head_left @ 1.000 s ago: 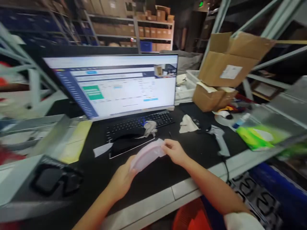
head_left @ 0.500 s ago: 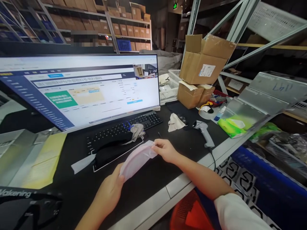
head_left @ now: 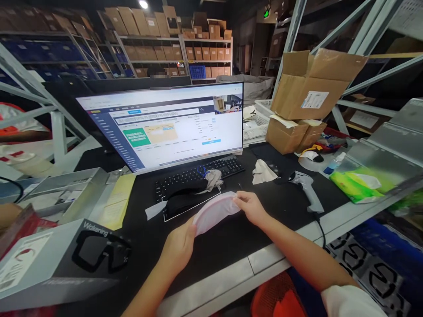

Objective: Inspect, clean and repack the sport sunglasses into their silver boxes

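Between my hands is a long, curved, pale pinkish-white piece (head_left: 216,214) in a thin wrapper, shaped like a goggle lens. My left hand (head_left: 180,244) grips its near left end, thumb on top. At its far right end, my right hand (head_left: 253,209) pinches the edge between thumb and fingers. It is held tilted above the black desk mat (head_left: 228,242). Just beyond it lies a black elongated item (head_left: 185,201) with a white tag and a grey crumpled cloth (head_left: 214,178) at its right end. A beige cloth (head_left: 263,171) lies farther right.
A keyboard (head_left: 231,166) and monitor (head_left: 185,132) stand behind. On the right are a barcode scanner (head_left: 307,191), a green wipes pack (head_left: 358,185) and cardboard boxes (head_left: 304,94). A grey box picturing goggles (head_left: 66,259) sits left, near another person's sleeve (head_left: 9,116).
My view has turned left, so the desk things appear farther right and more of the left side shows. The wrapped piece stays in both hands and looks turned slightly.
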A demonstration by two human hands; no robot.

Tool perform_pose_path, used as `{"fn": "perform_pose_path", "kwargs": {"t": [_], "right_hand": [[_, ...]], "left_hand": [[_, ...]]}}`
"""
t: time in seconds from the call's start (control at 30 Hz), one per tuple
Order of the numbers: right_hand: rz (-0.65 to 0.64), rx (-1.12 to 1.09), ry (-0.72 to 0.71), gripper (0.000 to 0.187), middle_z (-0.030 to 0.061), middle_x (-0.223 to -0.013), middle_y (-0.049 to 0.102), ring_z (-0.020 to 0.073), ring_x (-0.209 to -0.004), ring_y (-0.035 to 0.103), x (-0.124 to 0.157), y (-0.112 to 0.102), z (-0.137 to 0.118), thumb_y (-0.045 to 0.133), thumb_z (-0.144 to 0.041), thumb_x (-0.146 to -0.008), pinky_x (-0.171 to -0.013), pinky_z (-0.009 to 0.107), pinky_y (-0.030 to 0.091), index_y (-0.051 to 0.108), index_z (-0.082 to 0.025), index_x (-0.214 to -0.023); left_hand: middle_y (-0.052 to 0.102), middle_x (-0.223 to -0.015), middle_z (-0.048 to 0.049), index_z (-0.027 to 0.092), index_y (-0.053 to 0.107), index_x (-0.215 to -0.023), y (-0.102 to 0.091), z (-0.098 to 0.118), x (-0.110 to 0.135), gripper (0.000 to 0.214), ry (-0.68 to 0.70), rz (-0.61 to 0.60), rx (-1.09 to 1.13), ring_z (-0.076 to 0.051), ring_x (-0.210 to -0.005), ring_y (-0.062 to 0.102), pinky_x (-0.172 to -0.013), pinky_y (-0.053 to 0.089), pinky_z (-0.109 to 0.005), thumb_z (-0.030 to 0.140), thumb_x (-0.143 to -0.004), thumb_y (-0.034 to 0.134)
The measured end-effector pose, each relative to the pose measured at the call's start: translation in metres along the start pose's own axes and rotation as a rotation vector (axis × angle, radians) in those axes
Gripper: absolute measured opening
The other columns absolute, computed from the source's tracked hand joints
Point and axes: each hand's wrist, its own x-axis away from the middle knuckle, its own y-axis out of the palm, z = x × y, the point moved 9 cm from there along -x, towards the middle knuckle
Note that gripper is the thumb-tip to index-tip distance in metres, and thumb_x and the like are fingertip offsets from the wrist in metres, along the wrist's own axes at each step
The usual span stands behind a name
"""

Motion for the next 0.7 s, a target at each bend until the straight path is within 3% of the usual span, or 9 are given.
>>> {"fn": "perform_pose_path", "kwargs": {"t": [0.23,0.37,0.5,0.7], "right_hand": [[0.054,-0.003,0.008,0.048,0.0005,-0.068,0.053,0.0145,-0.066,0.047,0.002,-0.009,0.000,0.076,-0.065,-0.074,-0.062,0.028,0.038,0.068,-0.018,-0.070],[-0.014,-0.009,0.005,0.045,0.0008,-0.070,0.055,0.0145,-0.066,0.049,0.003,-0.003,0.000,0.078,-0.062,-0.074,-0.062,0.028,0.040,0.069,-0.018,-0.072],[-0.085,-0.047,0.040,0.039,-0.0022,-0.066,0.053,0.0118,-0.062,0.046,0.003,0.002,0.006,0.083,-0.053,-0.071,-0.062,0.027,0.039,0.067,-0.018,-0.075],[-0.004,-0.062,0.051,0.040,0.0005,-0.071,0.063,0.0130,-0.065,0.052,0.001,-0.006,0.010,0.084,-0.054,-0.069,-0.063,0.027,0.043,0.069,-0.018,-0.077]], "left_hand": [[0.075,-0.124,-0.0117,0.018,0.073,-0.122,-0.005,-0.001,-0.002,0.055,-0.019,0.087,0.011,-0.028,-0.117,0.070,-0.103,0.053,-0.040,0.048,-0.105,0.030],[0.077,-0.103,-0.0125,0.014,0.074,-0.107,-0.016,-0.004,-0.002,0.049,-0.069,0.196,0.015,-0.025,-0.094,0.071,-0.089,0.054,-0.035,0.043,-0.103,0.035],[0.070,-0.080,-0.0059,0.016,0.068,-0.088,-0.022,-0.007,-0.003,0.043,-0.110,0.253,0.056,-0.019,-0.074,0.064,-0.073,0.049,-0.029,0.044,-0.101,0.037],[0.063,-0.070,-0.0016,0.018,0.062,-0.082,-0.025,-0.018,-0.005,0.043,-0.197,0.291,0.116,-0.018,-0.067,0.059,-0.064,0.044,-0.027,0.049,-0.098,0.038]]}}
